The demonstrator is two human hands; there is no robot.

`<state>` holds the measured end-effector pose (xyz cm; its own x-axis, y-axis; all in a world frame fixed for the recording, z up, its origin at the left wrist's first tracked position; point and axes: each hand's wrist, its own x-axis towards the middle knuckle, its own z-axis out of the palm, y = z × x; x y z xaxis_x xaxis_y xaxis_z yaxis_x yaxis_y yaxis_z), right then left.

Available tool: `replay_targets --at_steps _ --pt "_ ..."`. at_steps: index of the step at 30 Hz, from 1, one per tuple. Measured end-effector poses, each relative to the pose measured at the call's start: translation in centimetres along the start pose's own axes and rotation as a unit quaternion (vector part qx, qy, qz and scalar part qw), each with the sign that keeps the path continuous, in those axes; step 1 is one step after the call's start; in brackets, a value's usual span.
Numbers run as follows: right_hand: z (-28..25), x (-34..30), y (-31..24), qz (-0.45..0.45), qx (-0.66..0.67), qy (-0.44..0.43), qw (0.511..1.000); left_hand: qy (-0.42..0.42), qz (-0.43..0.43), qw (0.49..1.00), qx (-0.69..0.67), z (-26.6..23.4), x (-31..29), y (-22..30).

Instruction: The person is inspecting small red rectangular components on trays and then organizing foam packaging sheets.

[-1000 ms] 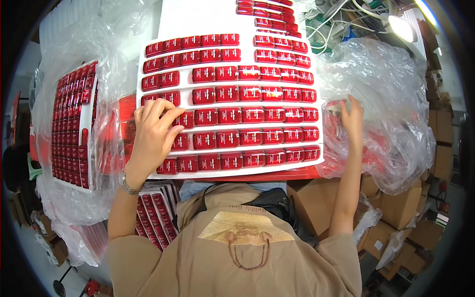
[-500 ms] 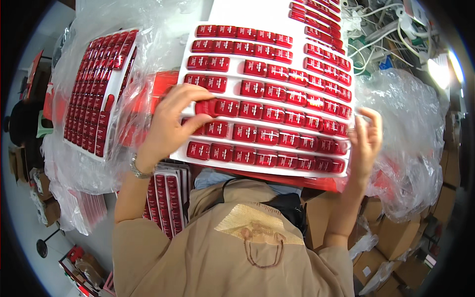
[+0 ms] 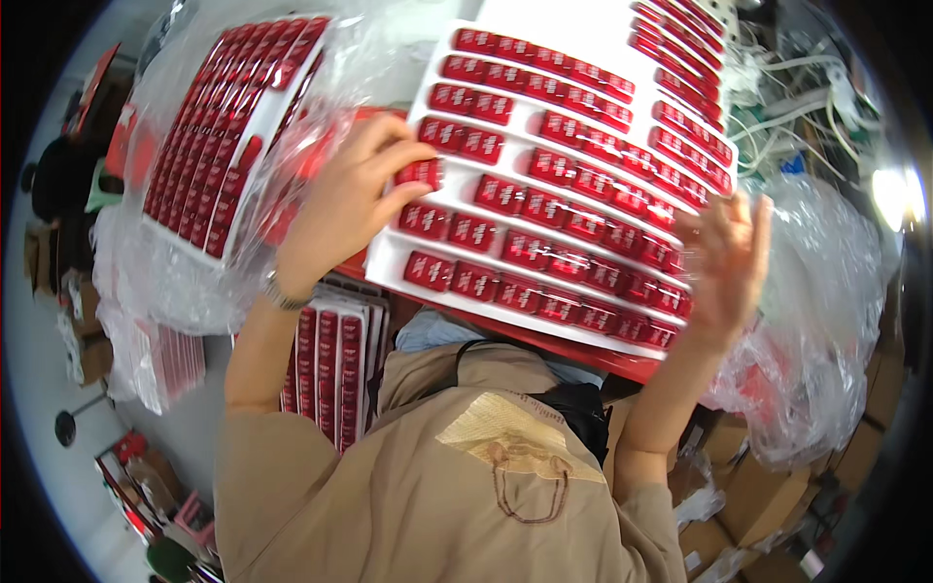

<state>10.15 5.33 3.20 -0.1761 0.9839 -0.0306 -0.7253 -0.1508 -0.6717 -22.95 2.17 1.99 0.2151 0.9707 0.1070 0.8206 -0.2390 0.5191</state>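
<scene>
A white tray (image 3: 389, 260) bears rows of small glossy red rectangular pieces (image 3: 559, 306) with white print. At its left edge, my left hand (image 3: 360, 189) pinches one red piece (image 3: 420, 175) between thumb and fingers, at the end of a middle row. A bare white gap separates this piece from the others in that row. By the tray's right edge is my right hand (image 3: 729, 267), slightly blurred, its fingers loosely apart with nothing seen in them. Its fingertips overlap the tray's edge in view; whether they touch it I cannot tell.
Another tray of red pieces (image 3: 219, 146) stands tilted at the left amid clear plastic wrap (image 3: 180, 301). More filled trays (image 3: 330, 364) are stacked upright below the table edge. White cables (image 3: 792, 107) lie at the far right, above bunched plastic film (image 3: 812, 321) and cardboard boxes (image 3: 768, 500).
The view has tilted, so the tray appears higher and further right. A gap now shows right of the pinched red piece. My right hand's fingers have lifted and spread somewhat.
</scene>
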Motion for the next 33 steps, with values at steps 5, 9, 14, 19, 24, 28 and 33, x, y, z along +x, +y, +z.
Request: replay_targets --at_steps 5,9,14,19,24,28,33 --pt "-7.0 -0.9 -4.5 0.025 0.211 0.122 0.97 0.019 0.126 0.99 -0.054 2.3 -0.4 -1.0" --pt "-7.9 -2.3 -4.2 0.086 0.191 0.084 0.974 0.077 -0.018 0.997 -0.024 1.1 -3.1 -0.7" --pt "-6.5 -1.4 -2.0 0.064 0.211 0.101 0.97 0.086 -0.028 0.996 -0.016 2.1 -5.4 2.3" --pt "-5.4 -1.4 -0.3 0.077 0.179 0.102 0.975 0.162 -0.031 0.986 0.006 2.2 -6.2 1.6" --pt "-3.9 -2.6 -0.5 0.031 0.081 0.11 0.99 0.051 -0.032 0.997 -0.047 2.7 -8.1 2.2" --pt "-2.7 -2.5 0.2 0.006 -0.03 0.075 0.997 0.06 -0.063 0.996 0.001 1.4 -5.9 2.2" --pt "-0.5 -1.8 1.9 -0.035 -0.321 0.105 0.941 0.124 0.181 0.975 -0.024 2.3 3.8 0.3"
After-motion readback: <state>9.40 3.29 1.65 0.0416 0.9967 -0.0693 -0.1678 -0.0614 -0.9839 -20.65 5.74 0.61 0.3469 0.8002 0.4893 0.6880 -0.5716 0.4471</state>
